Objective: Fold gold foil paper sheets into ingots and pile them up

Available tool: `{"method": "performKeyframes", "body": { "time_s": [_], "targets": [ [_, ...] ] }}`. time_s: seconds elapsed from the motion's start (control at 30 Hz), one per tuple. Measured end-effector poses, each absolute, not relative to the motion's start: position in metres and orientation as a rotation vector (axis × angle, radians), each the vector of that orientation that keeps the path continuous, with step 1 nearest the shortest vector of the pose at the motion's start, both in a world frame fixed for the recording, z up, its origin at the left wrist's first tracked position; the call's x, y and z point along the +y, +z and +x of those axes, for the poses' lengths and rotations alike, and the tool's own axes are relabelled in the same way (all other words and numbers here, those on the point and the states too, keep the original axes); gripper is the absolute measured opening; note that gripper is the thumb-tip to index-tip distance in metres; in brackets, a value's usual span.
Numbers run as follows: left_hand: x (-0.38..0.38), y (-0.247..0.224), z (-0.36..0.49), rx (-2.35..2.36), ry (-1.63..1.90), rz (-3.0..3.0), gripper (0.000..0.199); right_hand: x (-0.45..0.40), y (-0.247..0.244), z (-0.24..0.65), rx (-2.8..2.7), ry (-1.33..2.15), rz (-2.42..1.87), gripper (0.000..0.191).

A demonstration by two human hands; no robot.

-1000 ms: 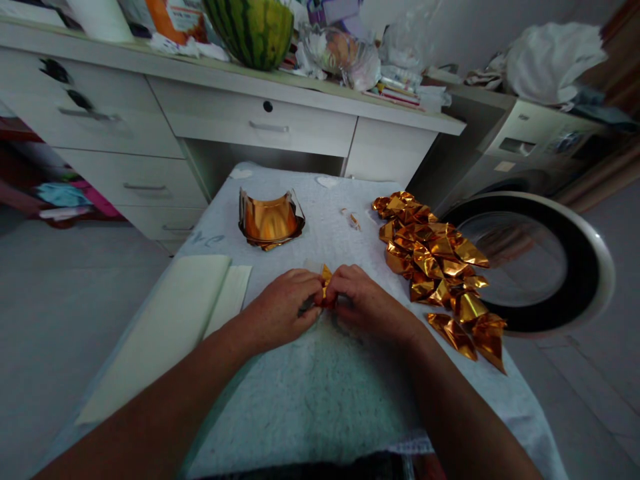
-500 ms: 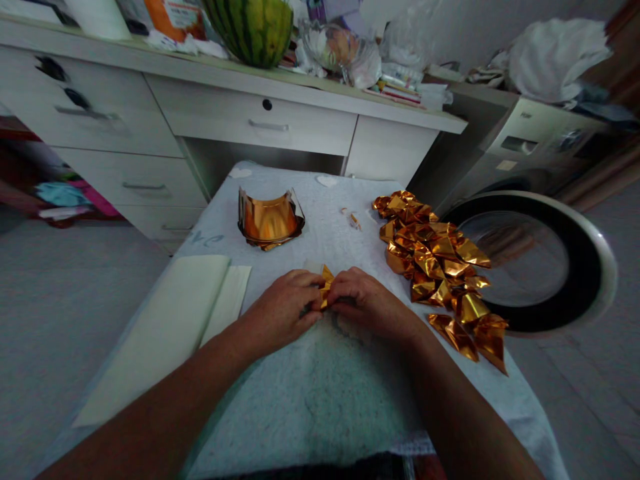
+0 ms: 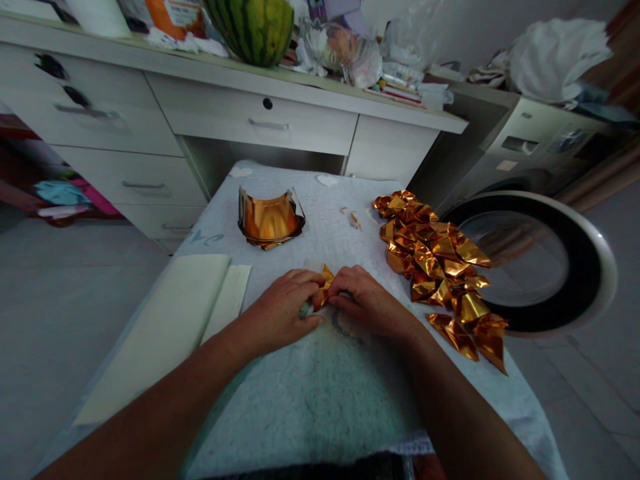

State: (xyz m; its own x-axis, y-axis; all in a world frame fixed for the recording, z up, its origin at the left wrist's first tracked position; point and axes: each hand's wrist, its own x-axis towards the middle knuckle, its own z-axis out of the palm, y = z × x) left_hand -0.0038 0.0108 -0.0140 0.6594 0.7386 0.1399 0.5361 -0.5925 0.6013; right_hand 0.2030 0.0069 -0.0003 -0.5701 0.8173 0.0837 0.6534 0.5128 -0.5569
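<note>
Between my two hands, low over the table's middle, is a small piece of folded gold foil paper (image 3: 326,275), largely covered by fingers. My left hand (image 3: 287,303) grips its left side, fingers bent over it and the thumb a little apart below. From the right, my right hand (image 3: 367,297) pinches the same piece with thumb and fingertips. To the right spreads a heap of folded gold foil pieces (image 3: 435,257). Farther back on the left, a curved stack of gold foil sheets (image 3: 270,219) stands on the cloth.
A pale cloth (image 3: 320,400) covers the table. Cream paper sheets (image 3: 160,327) lie at left, small scraps (image 3: 354,220) near the back. Beyond stands a white drawer desk (image 3: 310,130) bearing a watermelon (image 3: 255,30). The washing machine's round door (image 3: 590,260) hangs open at right.
My left thumb has moved down and away from the foil piece, opening a gap below the fingers. My right fingers have shifted slightly on it; everything else stays put.
</note>
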Motion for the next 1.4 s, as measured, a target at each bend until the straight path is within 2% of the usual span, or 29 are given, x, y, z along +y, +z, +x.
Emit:
{"method": "performKeyframes", "body": {
  "time_s": [0.77, 0.97, 1.1, 1.17, 1.4],
  "targets": [
    [0.010, -0.011, 0.003, 1.052, 0.546, 2.290, 0.013, 0.010, -0.011, 0.200, -2.253, 0.760, -1.344, 0.007],
    [0.009, -0.011, 0.003, 1.110, 0.576, 2.225, 0.006, 0.009, -0.014, 0.197, -2.233, 0.739, -1.398, 0.007],
    [0.009, -0.015, 0.004, 1.129, 0.657, 2.189, 0.031, 0.009, -0.015, 0.195, -2.209, 0.716, -1.421, 0.006],
    [0.009, -0.016, 0.003, 1.119, 0.669, 2.197, 0.034, 0.008, -0.016, 0.194, -2.202, 0.705, -1.430, 0.007],
    [0.009, -0.015, 0.003, 1.130, 0.620, 2.195, 0.020, 0.007, -0.016, 0.191, -2.204, 0.667, -1.473, 0.008]
  ]
}}
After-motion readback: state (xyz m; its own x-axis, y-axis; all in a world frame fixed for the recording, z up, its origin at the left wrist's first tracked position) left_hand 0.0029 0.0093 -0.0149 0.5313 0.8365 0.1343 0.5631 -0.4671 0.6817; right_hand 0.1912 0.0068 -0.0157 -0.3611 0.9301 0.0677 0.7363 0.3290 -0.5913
